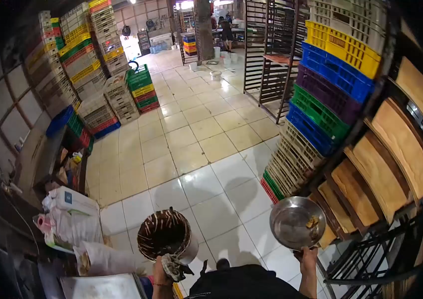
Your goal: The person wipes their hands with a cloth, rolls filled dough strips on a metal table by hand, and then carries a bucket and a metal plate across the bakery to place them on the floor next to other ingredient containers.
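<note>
My left hand [160, 275] is closed on a crumpled grey rag [175, 267] at the near rim of a bucket [189, 249]. Whether the fingers also grip the rim is hidden. The bucket is pale outside, and its inside is coated dark brown with lighter streaks. In my right hand [307, 260] is a round metal bowl [286, 226], gripped by its near edge and held out over the floor. A few yellow-brown lumps [313, 223] lie in the bowl's right side.
Stacked plastic crates [316, 107] and a rack of brown boards [361, 194] stand on the right. More crate stacks [84, 65], white bags [72, 224] and a bench line the left. Tiled floor [191, 144] runs ahead towards tall racks [271, 60] and a distant person [225, 34].
</note>
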A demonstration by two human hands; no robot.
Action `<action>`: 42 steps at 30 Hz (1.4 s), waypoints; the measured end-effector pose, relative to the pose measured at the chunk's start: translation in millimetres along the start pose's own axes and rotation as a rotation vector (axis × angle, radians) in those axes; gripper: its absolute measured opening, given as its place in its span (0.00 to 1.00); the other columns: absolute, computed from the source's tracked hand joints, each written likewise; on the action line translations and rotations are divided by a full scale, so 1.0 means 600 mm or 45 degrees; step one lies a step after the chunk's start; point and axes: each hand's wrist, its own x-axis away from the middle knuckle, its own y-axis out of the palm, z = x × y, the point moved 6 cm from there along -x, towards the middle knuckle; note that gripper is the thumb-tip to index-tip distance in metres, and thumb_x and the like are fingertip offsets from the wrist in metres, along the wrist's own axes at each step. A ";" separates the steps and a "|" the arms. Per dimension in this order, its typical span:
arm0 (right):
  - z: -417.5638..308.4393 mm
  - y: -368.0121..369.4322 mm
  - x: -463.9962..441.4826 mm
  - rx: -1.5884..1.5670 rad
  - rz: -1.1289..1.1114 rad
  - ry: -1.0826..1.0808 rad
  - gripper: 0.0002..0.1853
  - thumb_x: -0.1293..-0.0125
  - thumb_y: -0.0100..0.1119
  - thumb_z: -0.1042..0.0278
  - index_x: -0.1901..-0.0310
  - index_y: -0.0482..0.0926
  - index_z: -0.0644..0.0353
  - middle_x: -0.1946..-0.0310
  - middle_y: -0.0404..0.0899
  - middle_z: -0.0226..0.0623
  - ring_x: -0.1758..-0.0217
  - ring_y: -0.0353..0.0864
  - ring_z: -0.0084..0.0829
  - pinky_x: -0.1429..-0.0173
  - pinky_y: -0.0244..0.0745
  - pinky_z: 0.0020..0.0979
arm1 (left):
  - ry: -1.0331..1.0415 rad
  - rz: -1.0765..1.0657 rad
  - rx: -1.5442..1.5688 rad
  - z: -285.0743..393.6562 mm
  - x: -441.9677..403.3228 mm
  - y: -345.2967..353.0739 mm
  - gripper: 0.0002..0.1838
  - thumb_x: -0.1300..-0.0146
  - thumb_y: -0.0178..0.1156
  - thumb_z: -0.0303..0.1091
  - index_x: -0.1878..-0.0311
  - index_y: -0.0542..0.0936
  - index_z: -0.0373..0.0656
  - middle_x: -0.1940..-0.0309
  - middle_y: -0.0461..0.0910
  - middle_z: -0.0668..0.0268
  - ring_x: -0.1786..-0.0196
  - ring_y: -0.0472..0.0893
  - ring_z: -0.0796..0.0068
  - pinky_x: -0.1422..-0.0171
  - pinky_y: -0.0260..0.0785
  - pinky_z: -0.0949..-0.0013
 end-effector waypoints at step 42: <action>-0.590 1.613 -1.673 -0.047 -0.057 0.148 0.19 0.36 0.52 0.72 0.46 0.60 0.60 0.62 0.76 0.41 0.72 0.79 0.30 0.70 0.77 0.31 | 0.057 -0.435 0.396 0.902 -1.672 1.627 0.16 0.30 0.45 0.40 0.55 0.77 0.38 0.62 0.81 0.62 0.61 0.80 0.64 0.56 0.75 0.61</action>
